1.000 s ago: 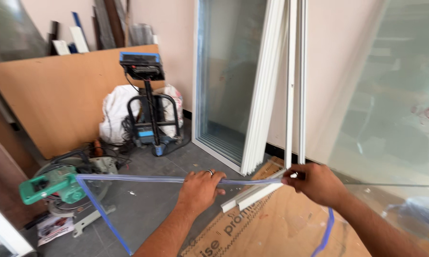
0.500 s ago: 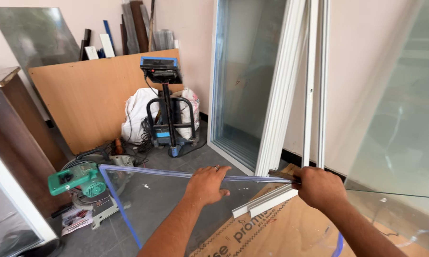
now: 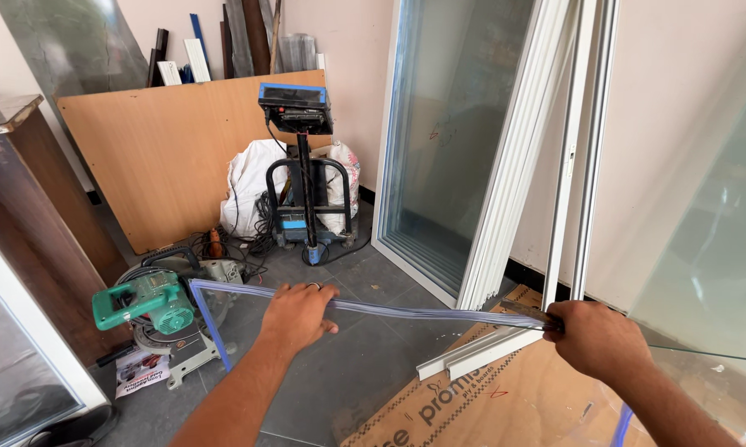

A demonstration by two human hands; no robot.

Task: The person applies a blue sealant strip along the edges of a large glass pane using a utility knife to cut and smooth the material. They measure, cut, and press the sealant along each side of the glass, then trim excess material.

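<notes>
The right hand (image 3: pixel 598 338) closes over the near end of the clear strip (image 3: pixel 406 312), hiding what its fingers grip. At six o'clock the cardboard sheet (image 3: pixel 505 406) is cut off; at five o'clock, the glass pane (image 3: pixel 704 364).
</notes>
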